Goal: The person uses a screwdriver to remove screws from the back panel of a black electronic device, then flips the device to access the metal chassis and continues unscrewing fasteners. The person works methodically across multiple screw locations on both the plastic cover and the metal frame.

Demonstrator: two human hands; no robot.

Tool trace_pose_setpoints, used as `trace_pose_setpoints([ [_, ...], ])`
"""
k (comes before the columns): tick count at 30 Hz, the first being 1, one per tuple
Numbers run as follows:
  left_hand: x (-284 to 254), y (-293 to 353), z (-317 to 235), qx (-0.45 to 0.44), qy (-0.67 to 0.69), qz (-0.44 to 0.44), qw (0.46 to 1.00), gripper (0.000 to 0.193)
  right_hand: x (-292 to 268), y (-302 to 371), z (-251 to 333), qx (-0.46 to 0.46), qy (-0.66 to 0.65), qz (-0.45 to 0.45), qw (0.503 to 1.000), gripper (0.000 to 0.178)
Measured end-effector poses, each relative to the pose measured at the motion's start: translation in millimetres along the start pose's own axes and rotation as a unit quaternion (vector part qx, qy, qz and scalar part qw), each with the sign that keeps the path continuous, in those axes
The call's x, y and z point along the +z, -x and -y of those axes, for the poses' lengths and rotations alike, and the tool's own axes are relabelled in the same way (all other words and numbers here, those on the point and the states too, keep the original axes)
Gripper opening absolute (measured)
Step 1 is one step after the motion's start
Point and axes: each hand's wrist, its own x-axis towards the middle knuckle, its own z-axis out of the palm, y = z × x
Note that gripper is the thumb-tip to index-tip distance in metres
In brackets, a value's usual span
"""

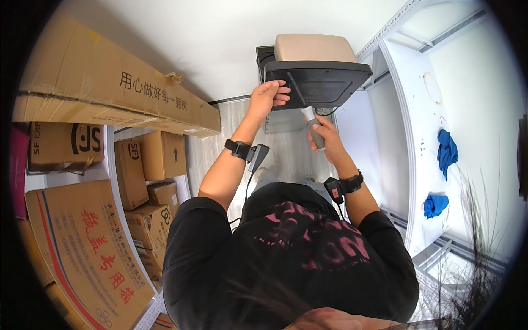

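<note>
In the head view, we've got 2 hands up at the black panel (335, 82), which sits against the beige block (316, 47). Our right hand (326, 131) has its grip clamped round the grey-handled tool (309, 114), shaft slanting across the panel! Our left hand (266, 97) hangs alongside, fingers apart, contact unclear. We judge the work midway; what's finished or left, we can't tell.

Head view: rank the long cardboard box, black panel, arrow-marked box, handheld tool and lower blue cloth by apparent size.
1. Long cardboard box
2. Black panel
3. Arrow-marked box
4. Handheld tool and lower blue cloth: too alike to rank
</note>
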Motion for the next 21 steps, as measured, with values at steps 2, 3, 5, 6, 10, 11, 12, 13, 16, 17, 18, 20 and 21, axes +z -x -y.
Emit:
trace_pose_setpoints([
  [2, 0.9, -2.1, 1.9, -0.004, 0.026, 0.009, 1.000, 0.031, 5.5, -1.9, -5.9, 0.020, -0.009, 0.009, 1.000, 0.036],
  [3, -0.4, -2.0, 1.4, -0.002, 0.030, 0.008, 1.000, 0.031, 10.6, -2.0, -6.3, 0.028, -0.011, 0.012, 0.999, 0.036],
  [5, -2.4, -1.1, 1.4, 0.006, 0.038, 0.002, 0.999, 0.031, 17.4, -2.3, -5.3, 0.033, -0.012, 0.014, 0.999, 0.037],
  [6, -1.7, -0.6, 1.4, 0.003, 0.045, -0.001, 0.999, 0.031, 22.4, 0.7, -3.8, 0.030, -0.013, 0.010, 0.999, 0.037],
  [10, -7.9, -5.0, -1.4, -0.014, 0.046, 0.008, 0.999, 0.030, 27.3, -3.3, -4.7, -0.003, 0.008, -0.004, 1.000, 0.039],
  [11, -10.1, -9.2, -2.7, -0.016, 0.043, 0.014, 0.999, 0.030, 29.5, -3.4, -5.8, -0.007, 0.009, -0.012, 1.000, 0.039],
  [12, -12.0, -11.3, -4.0, -0.021, 0.050, 0.030, 0.998, 0.030, 32.8, -2.0, -8.3, -0.011, 0.009, -0.021, 1.000, 0.039],
  [13, -14.9, -12.0, -3.9, -0.029, 0.059, 0.048, 0.997, 0.030, 37.1, -0.7, -10.8, -0.013, 0.010, -0.033, 0.999, 0.039],
  [16, -22.2, -20.8, -1.0, -0.053, 0.083, 0.107, 0.989, 0.030, 53.9, 5.2, -8.6, -0.014, 0.013, -0.107, 0.994, 0.038],
  [17, -23.2, -22.4, -2.6, -0.062, 0.090, 0.124, 0.986, 0.030, 58.8, 4.9, -10.4, -0.016, 0.005, -0.114, 0.993, 0.038],
  [18, -25.0, -24.2, -3.3, -0.071, 0.097, 0.140, 0.983, 0.031, 64.1, 4.3, -12.3, -0.019, -0.003, -0.121, 0.992, 0.038],
  [20, -33.0, -25.8, -5.6, -0.085, 0.100, 0.167, 0.977, 0.031, 75.5, 4.1, -16.0, -0.027, -0.021, -0.136, 0.990, 0.037],
  [21, -34.9, -28.1, -7.6, -0.092, 0.099, 0.174, 0.975, 0.031, 82.2, 2.3, -15.8, -0.032, -0.028, -0.147, 0.988, 0.037],
])
